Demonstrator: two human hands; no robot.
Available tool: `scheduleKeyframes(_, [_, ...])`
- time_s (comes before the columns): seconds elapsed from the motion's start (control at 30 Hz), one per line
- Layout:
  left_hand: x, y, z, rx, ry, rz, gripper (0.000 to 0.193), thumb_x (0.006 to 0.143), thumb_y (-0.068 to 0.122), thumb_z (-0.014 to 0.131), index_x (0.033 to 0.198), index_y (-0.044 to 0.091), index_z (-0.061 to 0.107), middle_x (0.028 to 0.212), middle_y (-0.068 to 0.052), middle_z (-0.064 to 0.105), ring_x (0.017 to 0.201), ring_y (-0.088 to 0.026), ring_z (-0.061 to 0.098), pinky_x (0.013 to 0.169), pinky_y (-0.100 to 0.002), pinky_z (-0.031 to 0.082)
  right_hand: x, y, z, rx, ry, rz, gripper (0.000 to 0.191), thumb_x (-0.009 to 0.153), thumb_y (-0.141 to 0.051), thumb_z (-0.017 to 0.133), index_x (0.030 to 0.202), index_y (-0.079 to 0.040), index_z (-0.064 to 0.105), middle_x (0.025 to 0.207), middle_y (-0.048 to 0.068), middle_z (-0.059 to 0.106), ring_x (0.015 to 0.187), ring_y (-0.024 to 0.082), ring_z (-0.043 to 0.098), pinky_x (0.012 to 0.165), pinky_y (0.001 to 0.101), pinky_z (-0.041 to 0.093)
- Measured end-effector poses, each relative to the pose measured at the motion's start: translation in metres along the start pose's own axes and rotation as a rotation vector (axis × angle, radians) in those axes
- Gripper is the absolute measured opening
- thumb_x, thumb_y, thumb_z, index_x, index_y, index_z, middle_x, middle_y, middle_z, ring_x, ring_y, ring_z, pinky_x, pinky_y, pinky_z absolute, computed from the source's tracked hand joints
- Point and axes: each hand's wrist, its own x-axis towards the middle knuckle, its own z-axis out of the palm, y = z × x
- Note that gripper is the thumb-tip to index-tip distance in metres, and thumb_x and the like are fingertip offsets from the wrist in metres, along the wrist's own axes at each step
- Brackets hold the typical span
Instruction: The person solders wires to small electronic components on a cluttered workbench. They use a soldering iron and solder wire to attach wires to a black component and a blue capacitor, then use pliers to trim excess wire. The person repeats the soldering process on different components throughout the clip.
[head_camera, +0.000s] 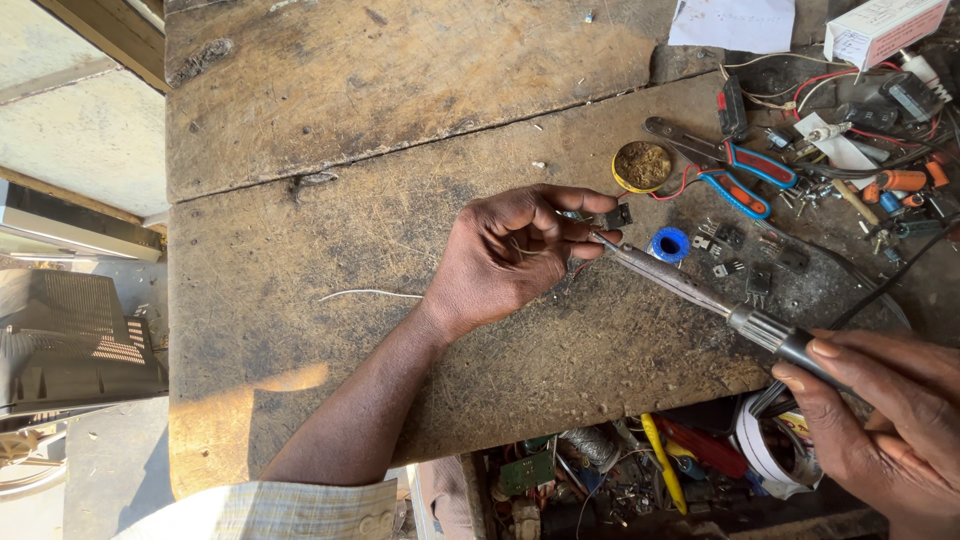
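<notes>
Containers first. A small round yellow tin (642, 166) sits on the wooden bench (400, 130), far of the hands; open, filled with a brownish, crusted mass. A white carton (884, 28) lies at the far right corner; closed, contents not visible. Below the near bench edge, an open compartment (640, 470) holds a jumble: green circuit board, yellow-handled tool, red-handled tool, a coil of white wire, loose leads.

Held item: small black electronic component (616, 216), flat rectangular body, thin metal legs pointing left toward the fingers. It is above the bench at mid-scene, just near of the tin and just left of a blue solder spool (669, 244).

Left hand (505, 255): fingers curled in, thumb and forefinger pinched closed on the component's legs; a thin strand of wire also runs through the palm.

Right hand (880, 420): near right, fingers wrapped closed around the black handle of a soldering iron (700, 295). The iron's metal shaft slants up-left; its tip meets the component's leads at the left fingertips.

Also on bench: red-and-blue-handled pliers (735, 170) right of the tin, several similar black components (745, 265) scattered near the spool, a loose white wire (370, 294) left of the left wrist.
</notes>
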Motion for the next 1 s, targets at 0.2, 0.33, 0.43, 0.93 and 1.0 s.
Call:
scheduleKeyframes(0.2, [0.000,0.000,-0.001,0.001,-0.007,-0.001,0.022,0.099,-0.019,0.059,0.097,0.001,0.049,0.147,-0.027,0.059,0.134,-0.038,0.067,0.111,-0.047,0.064,-0.005,0.000,-0.002,-0.031,-0.037,0.148,0.044,0.082,-0.010,0.085,0.121,-0.005,0.064,0.103,0.021,0.074,0.079,0.021,0.076,0.054,0.0252,0.055])
scheduleKeyframes(0.33, [0.000,-0.002,-0.003,0.015,-0.011,0.010,0.021,0.098,-0.018,0.059,0.097,0.001,0.050,0.147,-0.027,0.059,0.133,-0.037,0.066,0.110,-0.047,0.065,-0.011,0.002,-0.004,-0.059,-0.060,0.164,0.043,0.088,-0.016,0.083,0.127,-0.009,0.064,0.110,0.019,0.074,0.079,0.017,0.075,0.056,0.0229,0.054])
scheduleKeyframes(0.43, [-0.001,-0.004,-0.003,-0.006,-0.002,0.005,0.021,0.097,-0.019,0.058,0.098,0.000,0.051,0.146,-0.027,0.060,0.132,-0.036,0.067,0.110,-0.047,0.065,-0.015,0.003,-0.004,-0.069,-0.055,0.169,0.044,0.089,-0.017,0.083,0.128,-0.010,0.064,0.111,0.018,0.074,0.075,0.015,0.074,0.056,0.0224,0.053])
scheduleKeyframes(0.93, [-0.001,-0.001,-0.001,-0.006,-0.002,-0.008,0.023,0.099,-0.020,0.056,0.101,0.002,0.049,0.148,-0.027,0.059,0.134,-0.038,0.067,0.111,-0.047,0.064,-0.026,0.021,0.002,-0.007,0.033,0.040,0.037,0.097,-0.013,0.084,0.127,-0.008,0.063,0.110,0.015,0.073,0.081,0.017,0.074,0.065,0.0226,0.058])
scheduleKeyframes(1.0, [0.000,-0.001,-0.002,-0.003,-0.009,-0.011,0.023,0.097,-0.022,0.054,0.099,0.001,0.050,0.148,-0.028,0.059,0.133,-0.040,0.067,0.111,-0.048,0.064,-0.041,0.040,0.008,0.099,0.103,0.072,0.032,0.100,-0.014,0.079,0.126,-0.007,0.062,0.108,0.013,0.072,0.080,0.016,0.073,0.065,0.0216,0.060])
